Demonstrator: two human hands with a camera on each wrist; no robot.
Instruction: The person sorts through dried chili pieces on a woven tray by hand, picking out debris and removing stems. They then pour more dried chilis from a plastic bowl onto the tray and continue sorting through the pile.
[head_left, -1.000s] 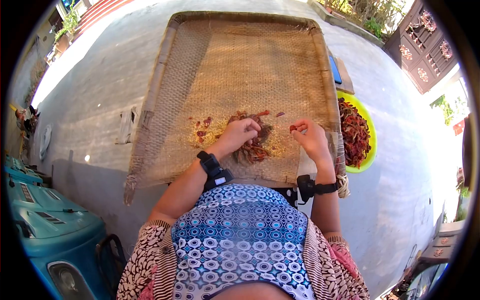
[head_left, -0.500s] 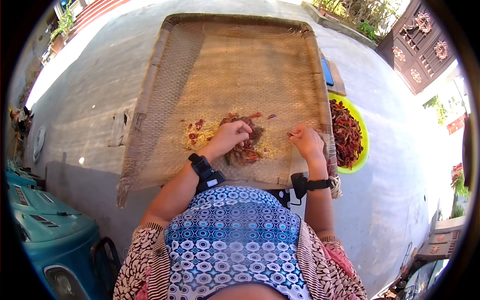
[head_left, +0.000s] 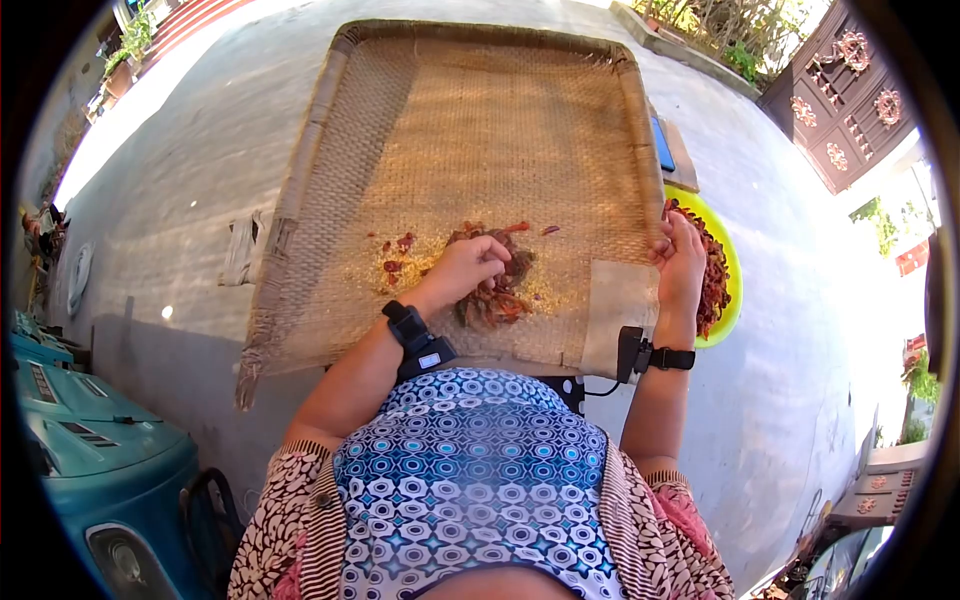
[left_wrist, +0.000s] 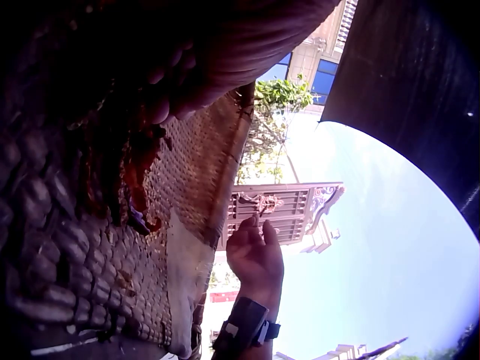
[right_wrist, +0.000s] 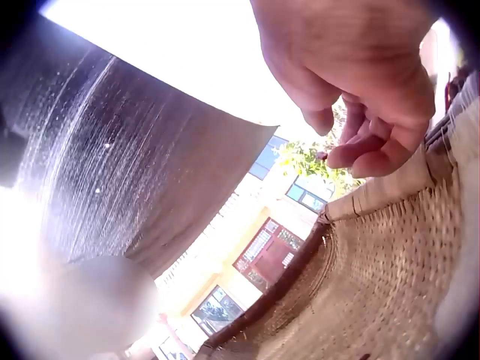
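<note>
Grey concrete ground (head_left: 780, 300) all round, streaked with sunlight. Brown panelled gate with pinkish flower ornaments (head_left: 848, 110) at far right. Rounded teal body, apparently a vehicle (head_left: 110, 450), at lower left.

Large rectangular tray of woven tan strips with a thick bound rim (head_left: 480, 120), directly in front of the person. Round yellow-green basin (head_left: 734, 300) just beyond the tray's right side, filled with dried red and brown chilli-like pods (head_left: 715, 290). Pale flat patch (head_left: 620, 310) on the weave at the near right corner. Brown flat board (head_left: 682, 165) behind the basin, blue phone-like slab (head_left: 663, 145) on it.

Heap of dark red, shrivelled pods (head_left: 495, 305) on the near middle of the tray, partly under the left hand.

Left hand (head_left: 462, 272): over the heap, fingers curled, thumb close to the index finger; cannot tell whether anything is pinched. Right hand (head_left: 678, 268): raised at the tray's right rim, beside the basin, fingers loosely bent, thumb apart. Small dark speck (right_wrist: 323, 156) at its fingertips; cannot tell if gripped.

Red pod fragments (head_left: 393, 267) left of the heap. Smallest: yellow seeds (head_left: 428, 248), scattered around heap and fragments.
</note>
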